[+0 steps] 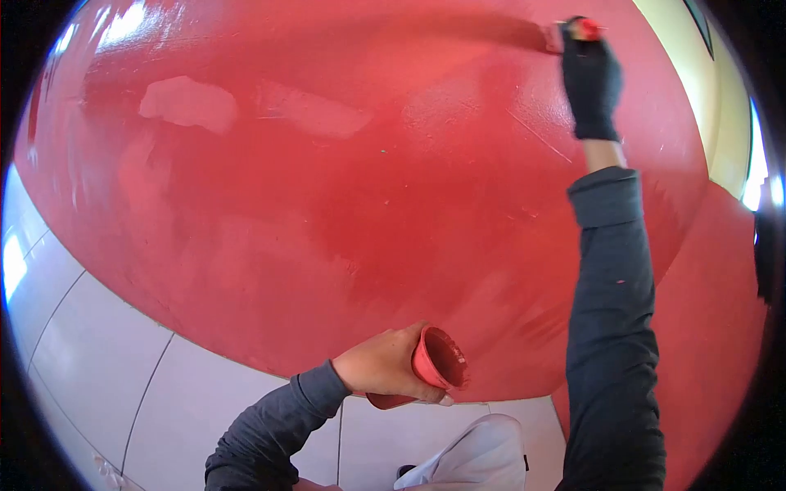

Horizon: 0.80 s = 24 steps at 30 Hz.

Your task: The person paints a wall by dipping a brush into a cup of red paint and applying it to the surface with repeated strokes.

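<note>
My left hand (385, 362), bare, is wrapped round a red cup (442, 360) low in front of the wall, its open mouth tilted toward the right. Red smears mark the cup's rim and inside. High on the right, my right hand (591, 82) wears a black glove and is closed on a paintbrush (585, 30) with a red end. The brush, blurred, is at the upper part of the red wall (327, 221). That wall shows wet, glossy streaks and some paler patches.
A pale yellow wall section (696, 74) borders the red at the upper right. Another red wall (712, 327) meets it at a corner on the right. White floor tiles (106, 327) run along the base. My knee (483, 450) shows at the bottom.
</note>
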Available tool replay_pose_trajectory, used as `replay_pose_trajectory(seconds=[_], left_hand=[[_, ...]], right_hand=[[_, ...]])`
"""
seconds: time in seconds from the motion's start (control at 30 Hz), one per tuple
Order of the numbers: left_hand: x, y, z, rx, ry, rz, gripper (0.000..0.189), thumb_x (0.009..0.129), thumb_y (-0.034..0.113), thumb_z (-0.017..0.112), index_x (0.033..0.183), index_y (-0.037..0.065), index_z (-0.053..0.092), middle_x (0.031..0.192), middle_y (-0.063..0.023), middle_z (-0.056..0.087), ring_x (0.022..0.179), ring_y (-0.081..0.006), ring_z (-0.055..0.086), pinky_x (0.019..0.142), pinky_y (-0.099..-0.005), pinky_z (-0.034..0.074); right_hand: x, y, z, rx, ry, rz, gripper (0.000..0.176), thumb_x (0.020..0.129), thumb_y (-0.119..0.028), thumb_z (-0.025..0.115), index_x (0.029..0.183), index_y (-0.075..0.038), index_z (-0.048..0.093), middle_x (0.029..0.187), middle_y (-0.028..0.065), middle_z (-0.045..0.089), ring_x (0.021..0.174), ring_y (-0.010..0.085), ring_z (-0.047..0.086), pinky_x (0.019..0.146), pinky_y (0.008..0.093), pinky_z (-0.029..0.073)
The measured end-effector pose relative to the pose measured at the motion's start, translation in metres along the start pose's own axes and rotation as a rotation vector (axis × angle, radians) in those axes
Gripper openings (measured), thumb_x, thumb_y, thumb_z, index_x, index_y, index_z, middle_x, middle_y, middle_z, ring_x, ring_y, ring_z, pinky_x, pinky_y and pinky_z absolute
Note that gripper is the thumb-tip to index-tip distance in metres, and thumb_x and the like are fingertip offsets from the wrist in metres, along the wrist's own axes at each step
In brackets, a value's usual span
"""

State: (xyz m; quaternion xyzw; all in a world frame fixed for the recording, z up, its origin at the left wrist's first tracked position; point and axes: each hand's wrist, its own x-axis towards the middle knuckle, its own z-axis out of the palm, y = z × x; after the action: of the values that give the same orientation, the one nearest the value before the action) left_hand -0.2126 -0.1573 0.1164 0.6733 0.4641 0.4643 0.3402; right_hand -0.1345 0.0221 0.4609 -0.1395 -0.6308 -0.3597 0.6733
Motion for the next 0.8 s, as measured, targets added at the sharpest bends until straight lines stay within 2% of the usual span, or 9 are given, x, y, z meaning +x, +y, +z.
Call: replay_pose_trajectory(seconds=[0.07, 0.13, 0.2, 0.27, 0.37, 0.43, 0.53, 0.7, 0.8], left_hand=[[0.004, -0.003, 0.000, -0.001, -0.016, 0.006, 0.081, 0.059, 0.043, 0.087, 0.117, 0.000, 0.049, 0.103, -0.0136, 0.064, 0.094, -0.0242, 0.063, 0.079, -0.0341, 0.052], [0.006, -0.005, 0.002, -0.013, -0.031, -0.002, 0.083, 0.059, 0.043, 0.088, 0.118, 0.000, 0.049, 0.103, -0.0136, 0.063, 0.095, -0.0243, 0.063, 0.079, -0.0340, 0.052], [0.008, -0.004, 0.002, -0.025, -0.036, -0.007, 0.084, 0.059, 0.043, 0.088, 0.119, 0.000, 0.048, 0.104, -0.0137, 0.063, 0.095, -0.0245, 0.062, 0.080, -0.0340, 0.052], [0.009, -0.002, -0.004, -0.023, -0.037, -0.016, 0.086, 0.058, 0.043, 0.088, 0.121, 0.000, 0.047, 0.104, -0.0141, 0.063, 0.095, -0.0250, 0.062, 0.081, -0.0340, 0.052], [0.010, -0.006, -0.005, -0.060, -0.051, -0.022, 0.087, 0.058, 0.044, 0.088, 0.121, 0.000, 0.047, 0.104, -0.0143, 0.063, 0.095, -0.0253, 0.063, 0.081, -0.0341, 0.052], [0.011, -0.008, -0.005, -0.032, -0.045, -0.023, 0.087, 0.058, 0.044, 0.088, 0.121, 0.000, 0.047, 0.104, -0.0145, 0.063, 0.095, -0.0254, 0.063, 0.081, -0.0341, 0.052], [0.010, -0.004, -0.005, -0.002, -0.048, -0.035, 0.088, 0.058, 0.045, 0.088, 0.121, -0.001, 0.047, 0.104, -0.0147, 0.064, 0.095, -0.0256, 0.063, 0.081, -0.0342, 0.052], [0.016, -0.013, -0.001, 0.005, -0.049, -0.048, 0.090, 0.057, 0.047, 0.088, 0.121, -0.001, 0.047, 0.104, -0.0152, 0.063, 0.095, -0.0262, 0.063, 0.080, -0.0344, 0.052], [0.019, -0.016, 0.000, -0.028, -0.059, -0.074, 0.091, 0.056, 0.048, 0.087, 0.121, -0.001, 0.047, 0.105, -0.0158, 0.063, 0.096, -0.0266, 0.063, 0.080, -0.0343, 0.052]], right_hand=[[-0.048, -0.035, 0.032, 0.625, -0.053, -0.257, 0.018, 0.087, -0.016, 0.064, 0.104, -0.009, 0.067, 0.094, 0.0124, 0.068, 0.089, 0.0240, 0.067, 0.077, 0.0343, 0.051], [-0.112, -0.091, 0.029, 0.611, -0.188, -0.546, 0.028, 0.080, -0.001, 0.065, 0.108, -0.007, 0.064, 0.106, 0.0099, 0.067, 0.100, 0.0228, 0.064, 0.085, 0.0348, 0.051], [-0.148, -0.128, 0.013, 0.837, -0.224, -0.546, 0.027, 0.081, 0.002, 0.064, 0.107, -0.005, 0.063, 0.103, 0.0078, 0.067, 0.098, 0.0204, 0.064, 0.084, 0.0337, 0.050], [-0.159, -0.144, 0.014, 1.277, -0.543, -0.090, 0.020, 0.082, -0.012, 0.067, 0.101, -0.006, 0.065, 0.097, 0.0164, 0.067, 0.093, 0.0321, 0.065, 0.079, 0.0394, 0.051], [-0.072, -0.039, 0.053, 0.585, -0.384, -0.162, 0.016, 0.097, -0.013, 0.048, 0.098, -0.003, 0.061, 0.091, 0.0069, 0.065, 0.089, 0.0145, 0.062, 0.079, 0.0301, 0.048], [-0.013, 0.020, 0.028, 0.180, -0.187, -0.088, 0.021, 0.097, -0.020, 0.050, 0.099, -0.005, 0.065, 0.082, 0.0082, 0.068, 0.077, 0.0170, 0.067, 0.069, 0.0328, 0.050], [-0.004, 0.036, 0.006, 0.221, 0.017, 0.075, 0.023, 0.095, -0.028, 0.056, 0.102, -0.009, 0.067, 0.080, 0.0079, 0.069, 0.074, 0.0186, 0.067, 0.067, 0.0335, 0.051], [-0.142, -0.067, 0.019, 0.732, -0.221, -0.432, 0.021, 0.087, -0.010, 0.060, 0.107, -0.007, 0.064, 0.098, 0.0120, 0.068, 0.096, 0.0300, 0.064, 0.084, 0.0390, 0.050], [-0.173, -0.104, -0.003, 1.048, -0.519, -0.352, 0.018, 0.088, -0.010, 0.059, 0.105, -0.007, 0.063, 0.094, 0.0117, 0.067, 0.092, 0.0272, 0.065, 0.081, 0.0373, 0.050]])
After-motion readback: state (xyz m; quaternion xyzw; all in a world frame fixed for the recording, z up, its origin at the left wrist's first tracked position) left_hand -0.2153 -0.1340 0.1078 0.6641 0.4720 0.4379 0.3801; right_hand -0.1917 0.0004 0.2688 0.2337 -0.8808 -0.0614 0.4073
